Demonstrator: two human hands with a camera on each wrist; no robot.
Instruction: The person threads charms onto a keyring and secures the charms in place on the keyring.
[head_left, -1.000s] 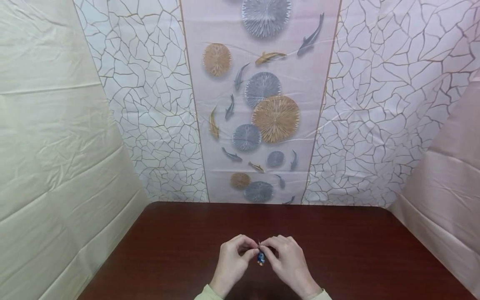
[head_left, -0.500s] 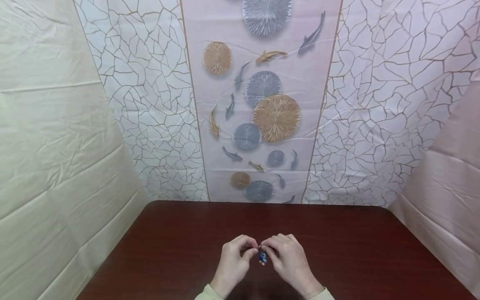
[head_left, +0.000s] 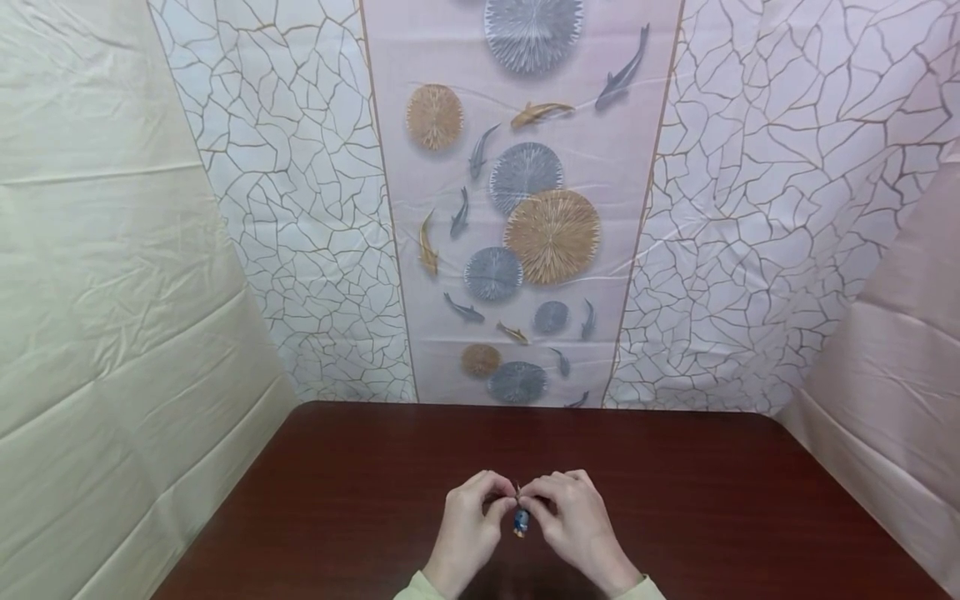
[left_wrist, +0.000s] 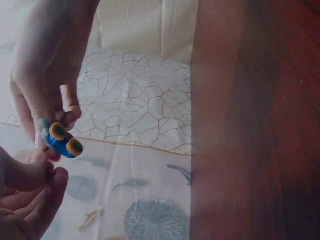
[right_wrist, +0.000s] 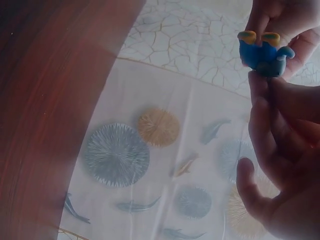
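Note:
A small blue figurine charm [head_left: 521,522] with yellow-orange feet hangs between my two hands in the head view. My left hand [head_left: 463,527] pinches the thin link or cord above it between thumb and forefinger. From the other side my right hand [head_left: 577,523] pinches the same small part. In the left wrist view the charm [left_wrist: 62,141] shows its round feet from below. Its blue body and a small curled blue part [right_wrist: 286,52] appear in the right wrist view. Fingertips mostly hide the fastening.
Beneath the hands lies a dark red-brown table [head_left: 360,492]. Behind it hangs a patterned cloth [head_left: 517,275] with fish and round motifs. Pale cloth walls [head_left: 112,333] close off the left and right sides.
The charm swung slightly right, then back left, and hangs a little lower now. Both hands stay close together, with only small finger movements.

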